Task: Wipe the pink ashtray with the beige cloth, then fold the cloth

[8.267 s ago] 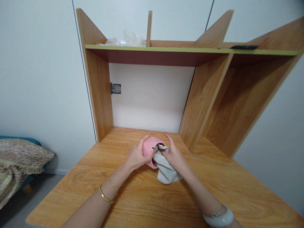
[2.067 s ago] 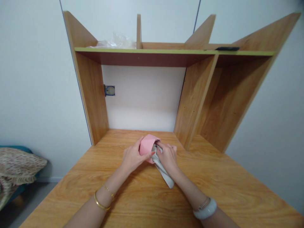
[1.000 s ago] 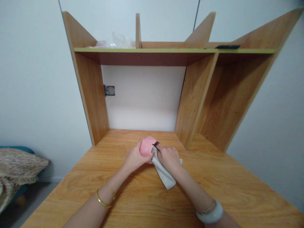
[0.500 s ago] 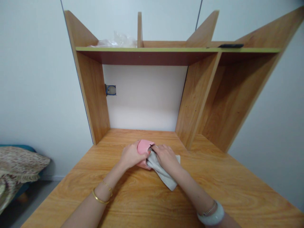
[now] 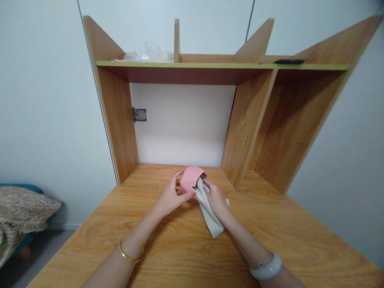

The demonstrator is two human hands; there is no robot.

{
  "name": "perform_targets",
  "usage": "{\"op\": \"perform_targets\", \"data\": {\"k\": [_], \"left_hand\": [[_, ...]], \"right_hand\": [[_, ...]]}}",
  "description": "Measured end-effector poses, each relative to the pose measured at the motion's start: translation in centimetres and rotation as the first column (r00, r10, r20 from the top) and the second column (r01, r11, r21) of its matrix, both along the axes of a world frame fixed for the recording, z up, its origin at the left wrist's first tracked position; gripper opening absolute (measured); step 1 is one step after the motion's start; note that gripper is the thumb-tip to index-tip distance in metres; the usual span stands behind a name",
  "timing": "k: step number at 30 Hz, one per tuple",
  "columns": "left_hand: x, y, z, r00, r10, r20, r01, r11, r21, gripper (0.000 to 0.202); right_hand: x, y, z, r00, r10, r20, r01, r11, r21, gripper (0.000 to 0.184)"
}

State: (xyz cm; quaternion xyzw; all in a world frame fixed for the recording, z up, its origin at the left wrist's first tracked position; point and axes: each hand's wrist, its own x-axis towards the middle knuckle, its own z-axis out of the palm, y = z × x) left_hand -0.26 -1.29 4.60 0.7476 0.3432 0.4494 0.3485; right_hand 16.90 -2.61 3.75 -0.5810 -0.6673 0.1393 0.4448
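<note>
A hollow pink container [image 5: 190, 179], its notched opening turned to the right, is held tilted above the desk. My left hand [image 5: 170, 197] grips its left side, thumb along the near edge and fingers behind. A light grey cloth [image 5: 208, 214] runs from inside the opening down to the right. My right hand [image 5: 214, 199] is closed on the cloth, with its fingertips hidden inside the container. What kind of container it is cannot be made out.
The wooden desk [image 5: 180, 252] carries a shelf unit [image 5: 180, 64] at its back. On the upper shelf lie a clear plastic bag [image 5: 150, 54] and a flat black object [image 5: 289, 61]. An open wall socket box [image 5: 140, 115] is at the back left. A patterned blanket [image 5: 27, 206] lies at far left.
The pink container has moved a little right and away from me, and has turned. My left hand's fingers have shifted their hold on it. The cloth and my right hand moved along.
</note>
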Motion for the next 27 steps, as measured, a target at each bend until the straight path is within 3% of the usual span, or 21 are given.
{"op": "perform_targets", "data": {"k": [5,11,15,18,22,27], "left_hand": [[1.2,-0.8,-0.8,1.0,0.006,0.018,-0.007,0.998,0.07,0.088],[0.8,-0.7,-0.6,0.989,0.124,-0.076,-0.118,0.99,0.077,0.082],[0.6,-0.7,-0.4,0.968,0.187,-0.169,-0.173,0.98,0.094,0.078],[0.7,-0.9,-0.3,0.956,0.224,-0.191,-0.211,0.974,0.086,0.077],[0.6,-1.0,0.1,0.951,0.228,-0.209,-0.222,0.974,0.052,0.076],[0.5,-1.0,0.4,0.946,0.223,-0.237,-0.214,0.975,0.062,0.071]], "right_hand": [[-0.2,0.3,-0.9,0.975,0.127,-0.185,-0.123,0.992,0.033,0.036],[-0.6,0.2,-1.3,0.96,0.245,-0.138,-0.254,0.966,-0.052,0.034],[-0.6,-0.3,-0.6,0.973,0.227,0.028,-0.221,0.964,-0.15,0.022],[-0.5,-0.6,0.2,0.956,0.144,0.258,-0.102,0.98,-0.169,0.025],[-0.5,-1.1,1.1,0.794,-0.066,0.604,0.152,0.984,-0.093,0.033],[-0.7,-1.6,1.8,0.628,-0.174,0.759,0.198,0.978,0.061,0.031]]}}
